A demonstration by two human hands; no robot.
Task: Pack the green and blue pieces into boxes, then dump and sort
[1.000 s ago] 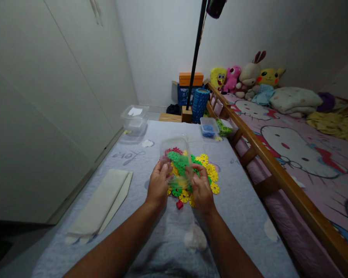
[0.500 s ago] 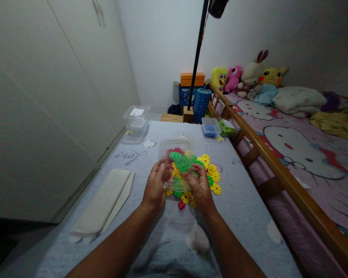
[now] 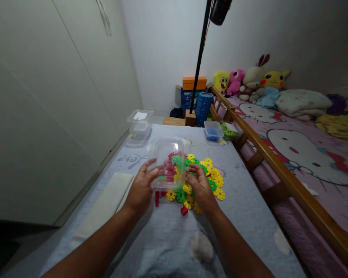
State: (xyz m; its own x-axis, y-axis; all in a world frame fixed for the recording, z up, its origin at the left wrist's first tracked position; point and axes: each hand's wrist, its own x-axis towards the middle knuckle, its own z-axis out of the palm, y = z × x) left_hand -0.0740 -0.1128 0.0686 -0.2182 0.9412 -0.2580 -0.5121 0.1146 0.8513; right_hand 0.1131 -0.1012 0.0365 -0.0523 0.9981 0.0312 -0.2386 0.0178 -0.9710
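Observation:
A clear plastic box (image 3: 162,146) is tilted over a pile of toy pieces, which show through it. My left hand (image 3: 142,185) grips its left side between thumb and fingers. Close to the box's right edge, my right hand (image 3: 201,185) has its fingers bent and apart from the thumb; whether the tips touch the rim is unclear. Beneath and to the right lie yellow notched discs (image 3: 219,194) and green notched discs (image 3: 181,195). A small red block (image 3: 184,211) lies at the front, and a red strip (image 3: 157,199) lies below the box.
A folded cream cloth (image 3: 104,204) lies at left on the cloth-covered table (image 3: 243,235). Stacked clear containers (image 3: 140,125) stand at back left; a container of blue pieces (image 3: 213,133) and a green packet (image 3: 228,132) at back right. A wooden bed rail (image 3: 275,177) borders the right.
The clear box has moved left with my left hand and tilted, uncovering more discs. My right hand has stayed nearly in place, now at the box's edge. The view has shifted slightly.

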